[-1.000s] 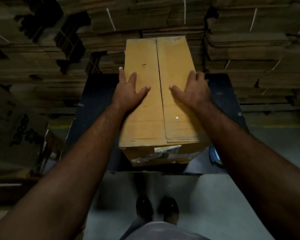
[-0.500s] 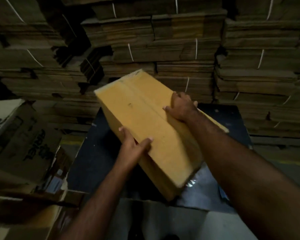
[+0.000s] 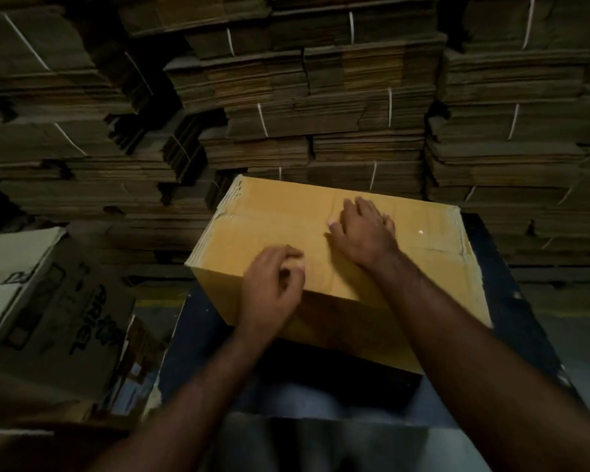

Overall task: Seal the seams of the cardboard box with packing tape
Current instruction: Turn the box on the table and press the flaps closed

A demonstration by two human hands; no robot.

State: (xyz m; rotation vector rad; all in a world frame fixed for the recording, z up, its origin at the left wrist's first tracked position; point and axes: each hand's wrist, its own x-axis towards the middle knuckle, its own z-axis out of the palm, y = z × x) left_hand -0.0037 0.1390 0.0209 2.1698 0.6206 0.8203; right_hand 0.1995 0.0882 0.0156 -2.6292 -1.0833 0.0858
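A yellow-brown cardboard box (image 3: 263,226) lies on a dark table (image 3: 511,301), its long side across my view and its flaps closed. My right hand (image 3: 365,233) rests flat on the box's top, fingers spread and pointing away from me. My left hand (image 3: 273,287) hovers over the box's near top edge with fingers loosely curled, holding nothing. No tape roll shows in this view.
Tall stacks of flattened, strapped cardboard (image 3: 321,107) form a wall right behind the table. An open printed carton (image 3: 48,308) stands to the left of the table. Grey floor (image 3: 573,342) shows to the right.
The box was lifted and turned a quarter turn, from lengthwise to crosswise, and now lies flat on the table. My left hand has let go of its side.
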